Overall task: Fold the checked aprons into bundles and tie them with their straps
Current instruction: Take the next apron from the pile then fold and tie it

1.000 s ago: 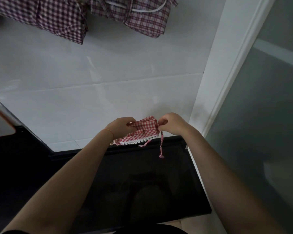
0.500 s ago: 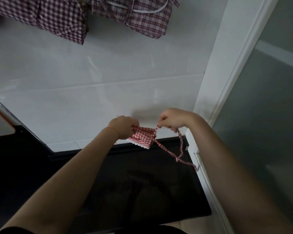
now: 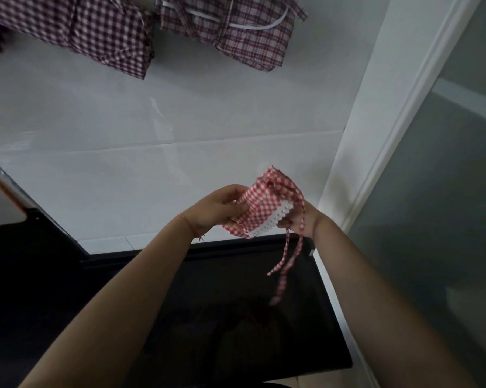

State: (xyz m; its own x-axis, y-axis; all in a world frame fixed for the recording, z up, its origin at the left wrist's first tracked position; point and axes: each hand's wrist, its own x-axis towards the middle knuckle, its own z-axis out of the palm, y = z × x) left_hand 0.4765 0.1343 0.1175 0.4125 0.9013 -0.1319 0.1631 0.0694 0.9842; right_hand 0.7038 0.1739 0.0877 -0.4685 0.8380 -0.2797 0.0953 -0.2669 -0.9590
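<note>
Holding bundle: I see the small red-checked apron bundle [image 3: 260, 207] up in the air betw. both hands, above the back edge of the black counter [image 3: 208, 303], in front of the white wall [image 3: 152, 130].
Left hand: left hand [image 3: 216, 210] grasps the bundle's left side, fingers curled over the top, thumb on the near face.
Right hand: right hand [image 3: 302, 219] sits mostly behind the bundle; its fingers are hidden, so I can't tell if it is clenched or released. It touches the bundle's right end.
Bundle: folded compact, tilted, w/ white lace trim [image 3: 269, 222] along its lower right edge.
Straps: red-checked straps [image 3: 288, 259] loop round the bundle's top right corner, run down over the right wrist, then two ends hang loose over the counter's back right part. Lower ends blurred.
Other aprons: two darker checked aprons hang on the wall at the top of view, one top left [image 3: 90, 29], one top centre [image 3: 236, 29] w/ a white strip across it.
Right side: white door frame [image 3: 376, 121] and grey glass panel [image 3: 446, 191] next to the counter's right edge.
</note>
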